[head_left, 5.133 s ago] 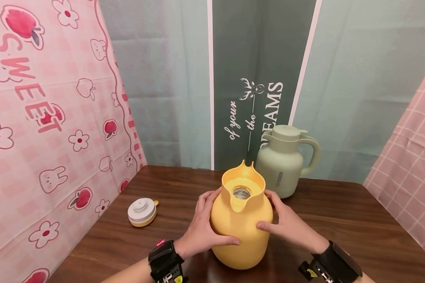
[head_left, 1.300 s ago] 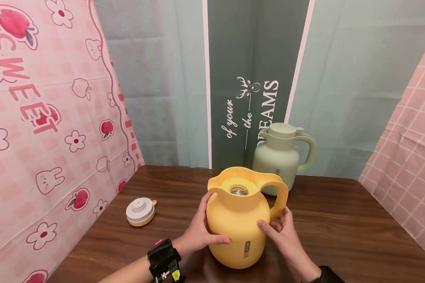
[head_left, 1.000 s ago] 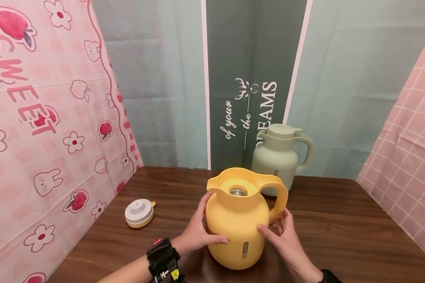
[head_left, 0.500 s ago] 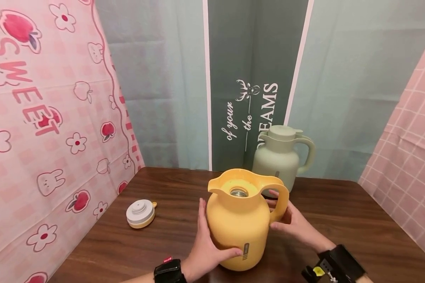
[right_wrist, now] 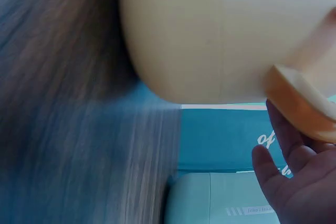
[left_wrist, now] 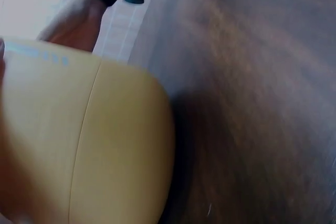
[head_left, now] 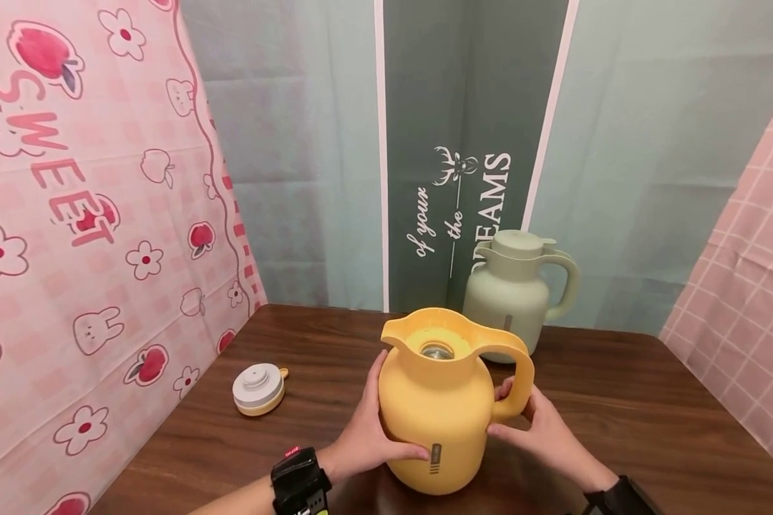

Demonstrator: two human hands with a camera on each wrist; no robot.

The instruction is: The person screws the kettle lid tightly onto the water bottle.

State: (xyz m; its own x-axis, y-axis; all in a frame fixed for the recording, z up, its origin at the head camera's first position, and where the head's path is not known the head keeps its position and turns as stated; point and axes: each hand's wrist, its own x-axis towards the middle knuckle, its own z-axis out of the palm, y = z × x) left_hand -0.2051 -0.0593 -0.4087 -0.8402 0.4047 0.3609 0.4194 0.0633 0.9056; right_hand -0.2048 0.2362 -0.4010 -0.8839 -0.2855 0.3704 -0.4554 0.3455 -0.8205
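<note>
A yellow thermos jug (head_left: 434, 408), its top uncovered, stands upright on the table with its spout to the left and handle (head_left: 522, 379) to the right. My left hand (head_left: 363, 440) holds its left side, thumb across the front beside the grey label and fingers round the back. On the other side, my right hand (head_left: 547, 433) has its thumb against the body by the handle's lower end and its fingers behind the handle. In the right wrist view, those fingers (right_wrist: 294, 153) spread close by the handle, one tip right at it. The jug fills much of the left wrist view.
A white and yellow round lid (head_left: 258, 386) with a small loop lies on the table's left part. Behind the yellow jug stands a lidded green thermos jug (head_left: 505, 300). Patterned cloths (head_left: 283, 179) hang along the back and both sides of the wooden table (head_left: 592, 372).
The yellow jug has turned, its spout from the front to the left and its handle out to the right. Both hands have shifted their hold; the label has lately moved slightly leftward.
</note>
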